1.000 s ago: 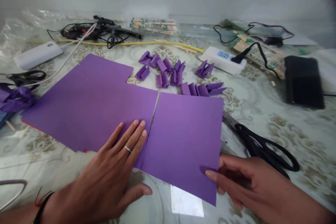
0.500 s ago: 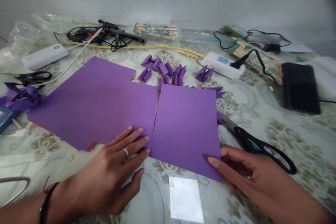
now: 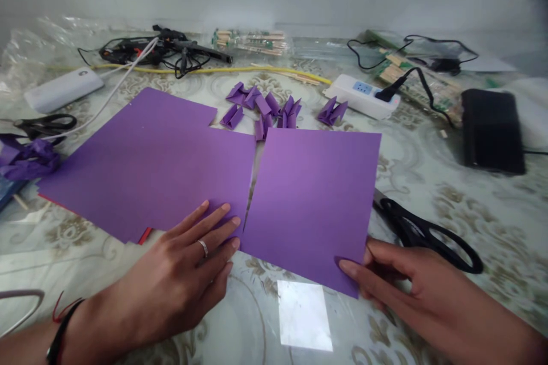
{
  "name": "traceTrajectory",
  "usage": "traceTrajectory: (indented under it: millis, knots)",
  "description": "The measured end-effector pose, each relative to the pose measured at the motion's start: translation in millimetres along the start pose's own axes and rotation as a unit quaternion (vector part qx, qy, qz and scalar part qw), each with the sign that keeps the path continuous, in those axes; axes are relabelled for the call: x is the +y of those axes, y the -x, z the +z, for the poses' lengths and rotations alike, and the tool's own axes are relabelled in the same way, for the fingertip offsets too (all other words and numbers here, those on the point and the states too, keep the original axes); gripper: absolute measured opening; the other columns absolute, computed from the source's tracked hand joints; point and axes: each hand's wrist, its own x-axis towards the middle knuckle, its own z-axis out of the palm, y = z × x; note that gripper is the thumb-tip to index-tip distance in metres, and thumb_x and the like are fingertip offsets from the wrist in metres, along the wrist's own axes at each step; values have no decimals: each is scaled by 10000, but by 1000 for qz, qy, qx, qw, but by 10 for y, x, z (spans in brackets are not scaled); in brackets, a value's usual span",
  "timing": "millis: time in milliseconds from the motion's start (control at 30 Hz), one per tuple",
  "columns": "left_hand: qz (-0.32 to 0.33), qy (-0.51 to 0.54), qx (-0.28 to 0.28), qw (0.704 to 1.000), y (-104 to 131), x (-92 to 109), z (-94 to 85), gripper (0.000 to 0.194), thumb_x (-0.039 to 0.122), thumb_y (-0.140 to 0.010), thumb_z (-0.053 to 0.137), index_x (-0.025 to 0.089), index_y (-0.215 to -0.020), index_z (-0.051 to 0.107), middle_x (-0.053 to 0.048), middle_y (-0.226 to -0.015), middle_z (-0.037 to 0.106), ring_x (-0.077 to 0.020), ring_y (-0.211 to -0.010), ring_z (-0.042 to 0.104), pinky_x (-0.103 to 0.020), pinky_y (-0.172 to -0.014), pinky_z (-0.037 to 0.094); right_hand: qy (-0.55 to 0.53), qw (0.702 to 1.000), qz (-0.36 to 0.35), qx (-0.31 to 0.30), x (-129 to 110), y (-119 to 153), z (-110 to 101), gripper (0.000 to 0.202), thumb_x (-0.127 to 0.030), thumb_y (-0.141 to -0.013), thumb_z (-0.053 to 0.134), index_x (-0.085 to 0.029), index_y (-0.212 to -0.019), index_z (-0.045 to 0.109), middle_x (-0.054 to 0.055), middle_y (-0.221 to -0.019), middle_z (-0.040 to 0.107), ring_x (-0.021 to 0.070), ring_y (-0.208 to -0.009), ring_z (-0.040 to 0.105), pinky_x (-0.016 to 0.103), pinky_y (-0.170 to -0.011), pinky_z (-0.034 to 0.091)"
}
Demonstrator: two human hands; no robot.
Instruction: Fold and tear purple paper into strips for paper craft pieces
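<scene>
- Purple square (image 3: pixel 314 199): right of the large purple sheet (image 3: pixel 158 159) — narrow gap between.
- Left hand (image 3: pixel 184 268): laid flat on the sheet's near edge.
- Right hand (image 3: pixel 428 285): thumb and fingers pinching the square's near right corner.
- Black scissors (image 3: pixel 406 222): beside the right hand.
- Folded purple pieces (image 3: pixel 289 114): beyond the square.

At 4 o'clock, the square purple sheet (image 3: pixel 314 199) hid some fingertips of the right hand (image 3: pixel 402 282) and most of the blades of the black-handled scissors (image 3: pixel 422 232), whose handle marking was too small to read. At 7 o'clock, the left hand (image 3: pixel 184 274) covered part of the near edge of the large purple sheet (image 3: pixel 162 165), so whether the two sheets joined there could not be told. At 8 o'clock, a red sheet (image 3: pixel 146 235) showed only slivers underneath. At 9 o'clock, a crumpled purple bunch (image 3: pixel 32 159) was cut off by the edge; at 12, bundled sticks (image 3: pixel 252 41) were blurred.
</scene>
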Motion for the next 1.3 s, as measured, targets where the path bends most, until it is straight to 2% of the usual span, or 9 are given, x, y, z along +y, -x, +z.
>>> traceTrajectory:
  millis: [100, 367, 700, 867, 967, 1067, 1133, 1200, 1300]
  knots:
    - [3, -7, -4, 1000, 4, 0, 1, 260, 96, -1039, 520, 151, -1218, 700, -58, -1315, 773, -258, -1377, 631, -496, -1255, 460, 21, 998, 17, -54, 3, -10, -13, 470, -594, -970, 510, -225, -731, 676, 50, -670, 646, 201, -605, 558, 288, -530, 453]
    - [3, -12, 10, 1000, 36, -13, 36, 282, 92, -1022, 523, 164, -1244, 682, -42, -1338, 763, -253, -1374, 632, -490, -1252, 458, 7, 997, 35, -61, -61, -47, -58, 425, -550, -958, 530, -239, -678, 601, 27, -580, 614, 195, -553, 577, 300, -541, 451]
    - [-46, 28, 46, 997, 48, -72, 106, 373, 116, -993, 556, 152, -1363, 580, -145, -1396, 693, -279, -1359, 631, -511, -1180, 527, -119, 993, -8, 8, 41, -10, -108, 411, -531, -996, 609, -228, -723, 560, -17, -625, 591, 157, -587, 554, 261, -564, 449]
    - [-106, 89, 84, 987, 72, -132, 128, 679, 125, -967, 591, 247, -1593, 361, -132, -1491, 633, -292, -1312, 666, -468, -1054, 617, -208, 976, -30, -60, -28, -2, -65, 403, -573, -997, 629, -209, -825, 613, -24, -725, 568, 147, -639, 581, 260, -607, 468]
    - [-122, 154, 71, 978, 72, -180, 112, 746, 149, -930, 668, 309, -1606, 398, -90, -1506, 640, -302, -1302, 678, -460, -1077, 599, -238, 963, -52, -115, -58, -35, 39, 434, -605, -948, 688, -199, -814, 616, -39, -694, 513, 142, -621, 576, 267, -618, 478]
    - [-146, 213, 52, 965, 47, -211, 79, 630, 142, -922, 671, 313, -1518, 561, -68, -1454, 689, -303, -1306, 679, -466, -1099, 580, -277, 949, -58, -139, -42, -62, 129, 445, -538, -951, 726, -200, -1229, 651, -43, -745, 544, 154, -662, 609, 282, -663, 517]
    - [-148, 230, 60, 960, 28, -218, 58, 546, 178, -955, 653, 296, -1486, 609, -73, -1420, 714, -300, -1289, 694, -465, -1090, 586, -313, 940, -72, -117, -21, -60, 148, 731, -493, -950, 751, -268, -1562, 420, -19, -882, 617, 159, -723, 622, 289, -684, 548]
    - [-148, 239, 67, 957, 19, -224, 46, 510, 238, -1000, 632, 289, -1506, 600, -76, -1414, 720, -295, -1275, 705, -462, -1088, 589, -328, 934, -101, -95, -14, -41, 130, 835, -487, -982, 716, -340, -1661, 252, 35, -1100, 671, 171, -821, 641, 309, -737, 579]
    - [-161, 268, 79, 947, 36, -248, 50, 468, 297, -1034, 609, 303, -1502, 610, -59, -1445, 697, -302, -1305, 688, -478, -1124, 559, -315, 932, -155, -89, -42, -5, 83, 589, -515, -1045, 605, -351, -1591, 456, 86, -1279, 692, 197, -918, 678, 357, -834, 598]
